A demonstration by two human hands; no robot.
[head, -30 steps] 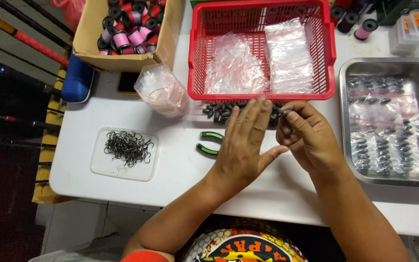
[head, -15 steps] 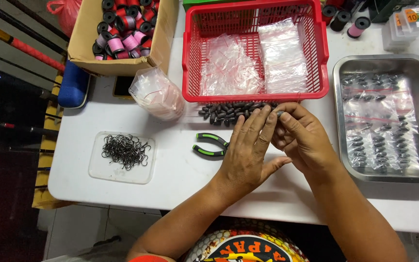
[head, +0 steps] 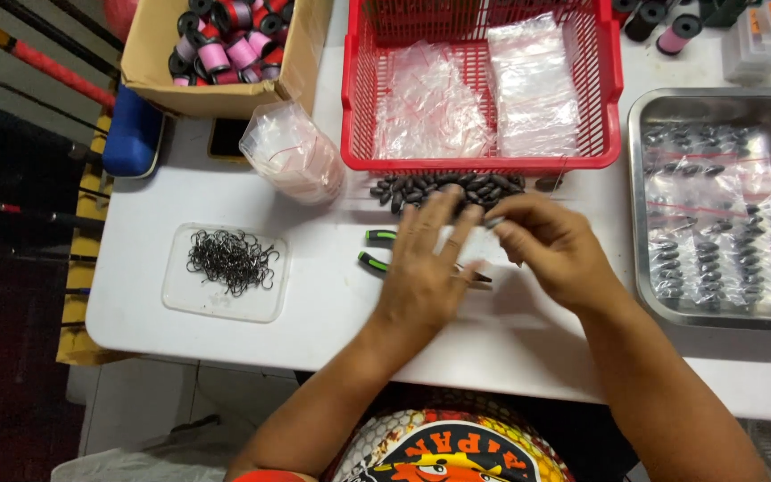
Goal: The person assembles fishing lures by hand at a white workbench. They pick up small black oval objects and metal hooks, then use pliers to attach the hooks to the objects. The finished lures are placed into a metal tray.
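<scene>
Pile of small dark oval lead weights (head: 446,189) lay on white table (head: 225,348) just in front of red plastic mesh basket (head: 613,107), w/ clear bags inside; left hand (head: 426,268) lay flat, fingers spread & released, tips touching the pile, palm over green-handled pliers (head: 377,250); right hand (head: 551,250) just beside, fingers pinched tog. near pile's right end, can't tell on what; clear shallow tray of black hooks (head: 229,268) sat twd table's left edge; steel tray of bagged weights (head: 716,214) at right edge; cardboard box of pink & red spools (head: 225,54) at far-left corner.
</scene>
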